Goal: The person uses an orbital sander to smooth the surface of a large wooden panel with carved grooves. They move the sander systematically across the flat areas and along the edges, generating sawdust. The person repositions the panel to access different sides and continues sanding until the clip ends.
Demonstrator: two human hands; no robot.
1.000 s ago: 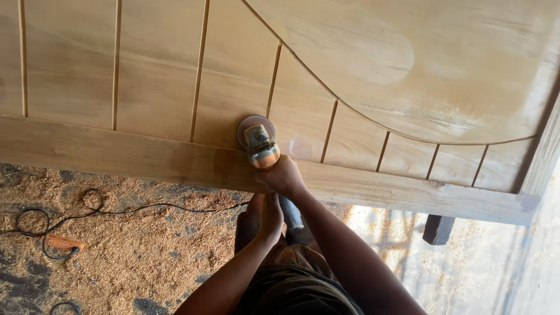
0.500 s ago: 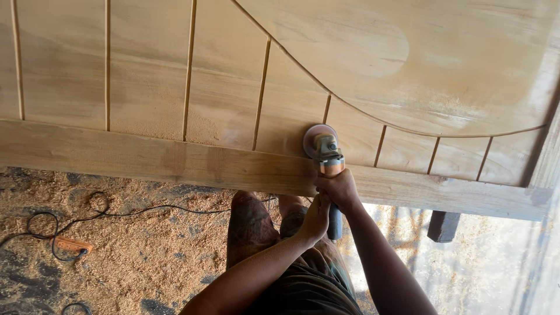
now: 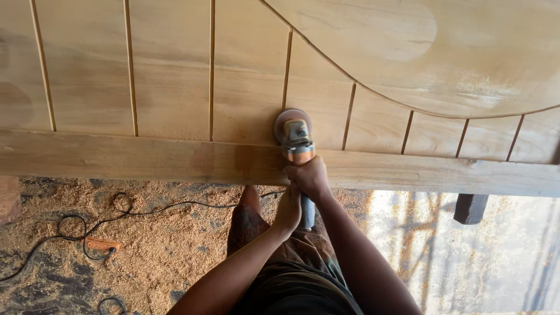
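Both hands hold a grinder (image 3: 296, 140) against a big wooden panel (image 3: 175, 76). The right hand (image 3: 309, 177) is closed around the front of the grinder body, just behind the metal head. The left hand (image 3: 289, 209) is closed around the rear handle, lower and nearer to the person. The round disc (image 3: 287, 119) of the grinder lies on the panel surface, between two thin vertical grooves, just above the thick bottom rail (image 3: 146, 160) of the panel.

The panel fills the upper part of the view. It has several narrow grooves and a curved raised part (image 3: 443, 52) at the upper right. The rail runs across the whole view, and the hands reach over it, so it lies between the person and the disc.

Below the rail is the floor (image 3: 163, 251), covered with sawdust. A thin black cable (image 3: 175, 205) winds over the sawdust on the left, near a small orange object (image 3: 102, 245). At the right, under the rail, a dark block (image 3: 470, 208) stands, maybe a leg of the support. The person's knee (image 3: 251, 201) and dark clothing show under the arms.
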